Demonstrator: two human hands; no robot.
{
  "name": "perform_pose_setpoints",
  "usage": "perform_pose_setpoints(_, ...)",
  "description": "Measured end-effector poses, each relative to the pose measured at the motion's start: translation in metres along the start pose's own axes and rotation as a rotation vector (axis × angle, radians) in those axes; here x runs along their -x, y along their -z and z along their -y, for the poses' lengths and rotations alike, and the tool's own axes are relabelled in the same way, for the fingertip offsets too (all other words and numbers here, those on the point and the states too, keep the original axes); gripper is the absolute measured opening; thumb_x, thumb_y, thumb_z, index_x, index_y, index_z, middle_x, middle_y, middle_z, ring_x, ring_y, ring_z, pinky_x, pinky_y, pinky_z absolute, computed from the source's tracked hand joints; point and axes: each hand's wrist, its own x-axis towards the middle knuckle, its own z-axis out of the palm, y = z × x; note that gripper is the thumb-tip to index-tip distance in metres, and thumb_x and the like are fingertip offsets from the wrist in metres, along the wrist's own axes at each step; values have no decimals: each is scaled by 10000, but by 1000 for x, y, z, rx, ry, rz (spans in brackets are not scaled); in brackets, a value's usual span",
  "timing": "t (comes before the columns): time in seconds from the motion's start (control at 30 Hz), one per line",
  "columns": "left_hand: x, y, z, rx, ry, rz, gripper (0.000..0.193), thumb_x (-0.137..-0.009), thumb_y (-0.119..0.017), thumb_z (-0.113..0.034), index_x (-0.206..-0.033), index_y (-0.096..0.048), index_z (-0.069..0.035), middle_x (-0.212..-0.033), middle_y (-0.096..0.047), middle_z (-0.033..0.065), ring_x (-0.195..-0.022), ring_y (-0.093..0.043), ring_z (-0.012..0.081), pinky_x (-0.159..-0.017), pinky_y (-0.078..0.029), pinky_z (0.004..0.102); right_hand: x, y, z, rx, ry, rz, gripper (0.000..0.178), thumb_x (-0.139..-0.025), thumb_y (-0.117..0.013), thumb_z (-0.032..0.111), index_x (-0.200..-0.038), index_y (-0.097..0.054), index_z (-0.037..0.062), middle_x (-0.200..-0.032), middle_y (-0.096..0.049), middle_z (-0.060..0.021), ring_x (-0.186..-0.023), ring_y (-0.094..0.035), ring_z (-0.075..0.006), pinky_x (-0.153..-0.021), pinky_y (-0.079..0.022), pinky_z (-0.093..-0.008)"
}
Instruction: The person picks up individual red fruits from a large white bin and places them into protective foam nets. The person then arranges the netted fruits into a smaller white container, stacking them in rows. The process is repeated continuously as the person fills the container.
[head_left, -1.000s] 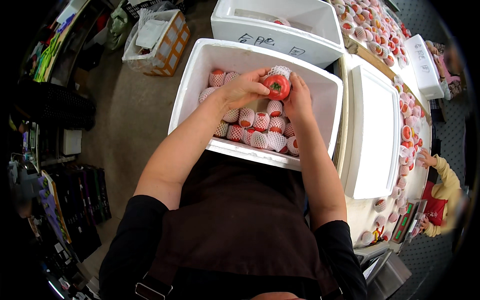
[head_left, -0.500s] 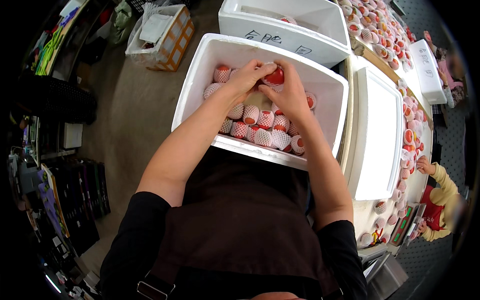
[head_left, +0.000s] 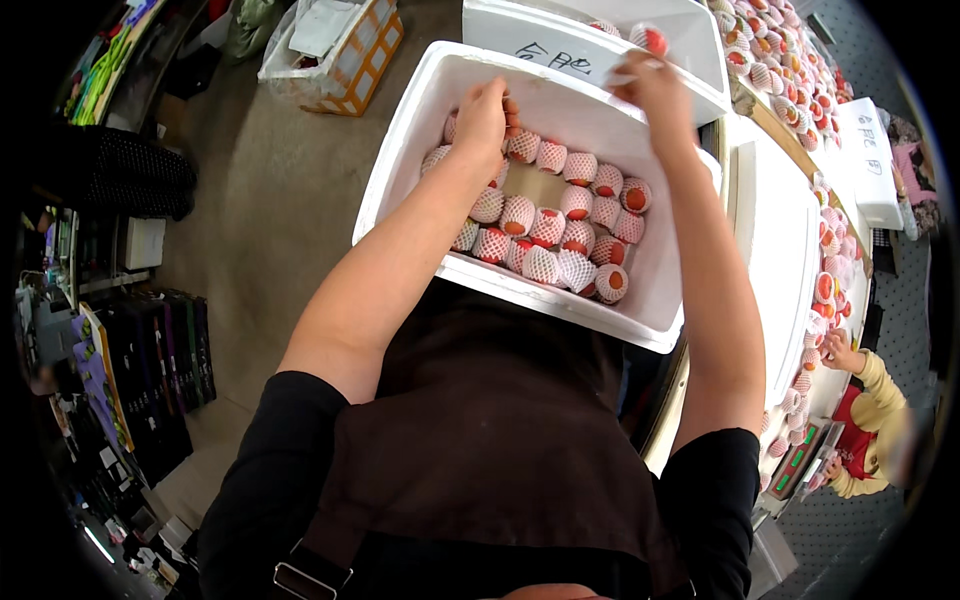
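Observation:
My left hand (head_left: pixel 484 122) is over the back left of a white foam box (head_left: pixel 400 150), its fingers curled down by the fruit; whether it grips one is hidden. Round red fruits (head_left: pixel 547 227) in white foam nets line the box around a bare brown patch of its bottom. Past the box's far wall, my right hand (head_left: pixel 655 95) is blurred, so I cannot tell its grip. Just beyond its fingers is a blurred red fruit (head_left: pixel 650 40) in a net, over the second foam box (head_left: pixel 500 32).
To the right, a table carries a white foam lid (head_left: pixel 775 260) and many netted fruits (head_left: pixel 770 70). A person (head_left: pixel 870 420) in yellow sleeves stands beyond it, near a scale with a green display (head_left: pixel 797 458). At the left are an orange crate (head_left: pixel 360 75) and shelves.
My hands have parted from the red fruit they held together. The right swung up and right to the second box; the left stayed over the near box. The view has shifted slightly.

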Motion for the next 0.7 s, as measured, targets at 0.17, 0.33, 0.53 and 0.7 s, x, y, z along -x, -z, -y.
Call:
perform_pose_setpoints(0.17,4,-1,3,-28,16,32,188,-911,-517,-257,-917,-507,-69,-705,-544,33,-585,-510,113,-514,-429,249,89,-84,-82,659,213,696,435,-750,-673,353,-1043,-632,34,-1002,-654,-197,-942,-625,-334,-816,-500,-406)
perform_pose_setpoints(0.33,3,0,4,-45,31,59,180,-906,-520,-241,-927,-499,-64,-699,-534,41,-565,-489,110,-496,-421,246,107,-105,-121,938,224,760,679,-716,-720,357,-1267,-456,61,-1136,-583,-252,-1016,-585,-382,-849,-473,-467)
perform_pose_setpoints(0.53,4,1,5,-127,19,28,167,-906,-518,-230,-930,-501,-66,-752,-528,50,-615,-484,109,-512,-420,260,87,-71,-80,328,75,617,630,-701,-747,145,-1248,-444,61,-1185,-559,-160,-1064,-579,-294,-854,-490,-380)
perform_pose_setpoints(0.7,21,-13,-4,-136,294,386,384,-972,-446,-366,-1182,-487,-48,-1062,-578,115,-901,-602,173,-702,-544,334,89,-39,-47,-74,163,185,570,-727,-754,108,-1220,-471,60,-1165,-569,-123,-1006,-599,-237,-849,-495,-340)
